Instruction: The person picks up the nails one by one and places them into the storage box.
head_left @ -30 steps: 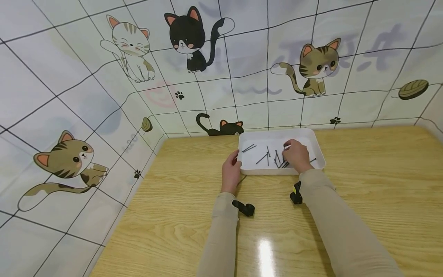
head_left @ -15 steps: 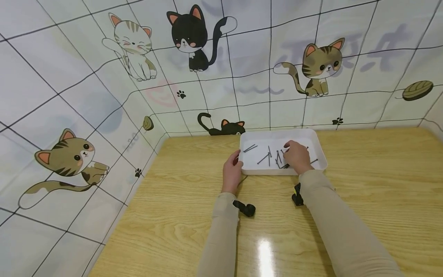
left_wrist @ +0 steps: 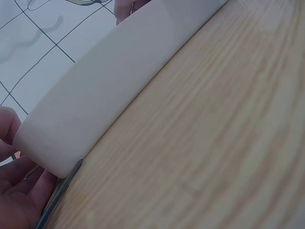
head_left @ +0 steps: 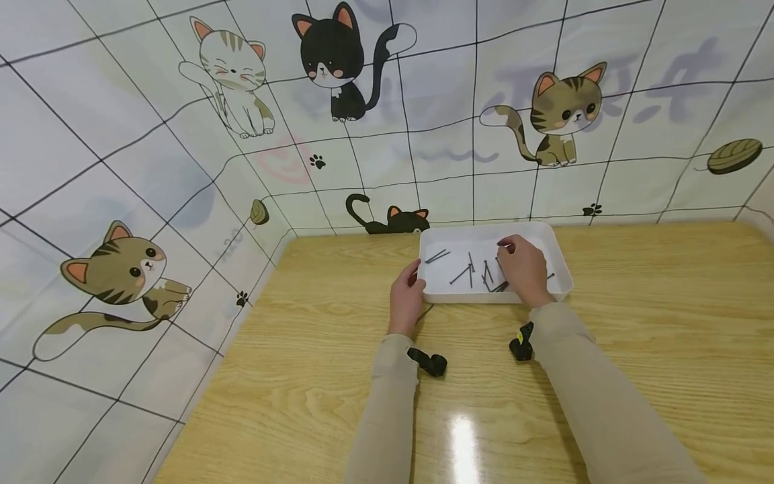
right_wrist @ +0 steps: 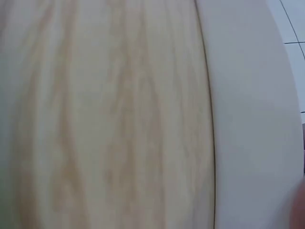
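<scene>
A shallow white tray [head_left: 459,296] stands against the back wall in the head view, with several dark nails [head_left: 461,275] scattered inside. My left hand [head_left: 406,302] grips the tray's left side near the front corner; the left wrist view shows its fingers [left_wrist: 33,188] around that corner. Beside this corner a single dark nail [left_wrist: 60,191] lies on the table. Over the right half of the tray is my right hand [head_left: 525,270], fingers curled down among the nails. Its fingertips are mostly hidden, and I cannot tell whether they pinch a nail.
Both hands work above a wood-grain table [head_left: 314,376]. Behind it rises a tiled-pattern wall [head_left: 447,154] printed with cartoon cats. A small black wrist camera [head_left: 431,364] sits on the left sleeve and another camera [head_left: 521,344] on the right.
My right hand has shifted slightly to the right within the tray, covering a nail that showed beside it half a second ago. The left hand keeps its hold on the tray.
</scene>
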The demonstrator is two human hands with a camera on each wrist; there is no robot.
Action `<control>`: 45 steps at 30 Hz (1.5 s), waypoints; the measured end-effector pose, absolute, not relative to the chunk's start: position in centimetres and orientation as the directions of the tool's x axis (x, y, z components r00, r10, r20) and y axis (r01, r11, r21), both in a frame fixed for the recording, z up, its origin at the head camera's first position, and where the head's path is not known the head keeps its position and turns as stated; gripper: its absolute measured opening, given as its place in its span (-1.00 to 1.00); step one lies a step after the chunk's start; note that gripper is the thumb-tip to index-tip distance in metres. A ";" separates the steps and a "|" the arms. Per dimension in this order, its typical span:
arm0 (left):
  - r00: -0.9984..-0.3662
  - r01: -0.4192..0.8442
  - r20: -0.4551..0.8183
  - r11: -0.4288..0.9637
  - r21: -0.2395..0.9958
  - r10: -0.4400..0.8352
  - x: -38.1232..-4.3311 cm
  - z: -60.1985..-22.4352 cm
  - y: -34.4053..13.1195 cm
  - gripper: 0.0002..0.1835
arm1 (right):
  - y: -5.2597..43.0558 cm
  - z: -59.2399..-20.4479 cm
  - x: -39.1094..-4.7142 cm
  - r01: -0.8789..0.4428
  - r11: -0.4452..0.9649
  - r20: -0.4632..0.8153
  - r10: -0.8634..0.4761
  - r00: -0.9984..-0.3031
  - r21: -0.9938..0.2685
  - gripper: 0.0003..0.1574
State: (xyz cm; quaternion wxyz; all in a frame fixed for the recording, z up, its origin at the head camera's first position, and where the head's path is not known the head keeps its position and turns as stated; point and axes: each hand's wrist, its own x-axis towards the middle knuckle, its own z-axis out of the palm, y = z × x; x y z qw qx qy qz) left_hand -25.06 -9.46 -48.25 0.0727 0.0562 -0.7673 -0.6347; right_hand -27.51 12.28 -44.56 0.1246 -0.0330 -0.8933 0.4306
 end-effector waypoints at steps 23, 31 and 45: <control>-0.981 -0.001 0.036 0.189 0.982 -0.193 -25.2 -48.3 -9.8 -0.49 | 13.0 -45.0 -26.8 -0.101 0.402 0.191 0.191 -0.963 -0.910 -0.64; -0.983 -0.004 0.032 0.191 0.982 -0.183 -25.4 -48.4 -9.6 -0.50 | 13.3 -44.8 -26.7 -0.180 0.409 0.226 0.068 -0.972 -0.895 -0.60; -0.980 0.035 0.062 0.143 0.989 -0.191 -25.5 -48.4 -9.8 -0.62 | 8.8 -42.6 -24.7 -0.461 0.478 0.188 -0.514 -0.837 -0.747 -0.69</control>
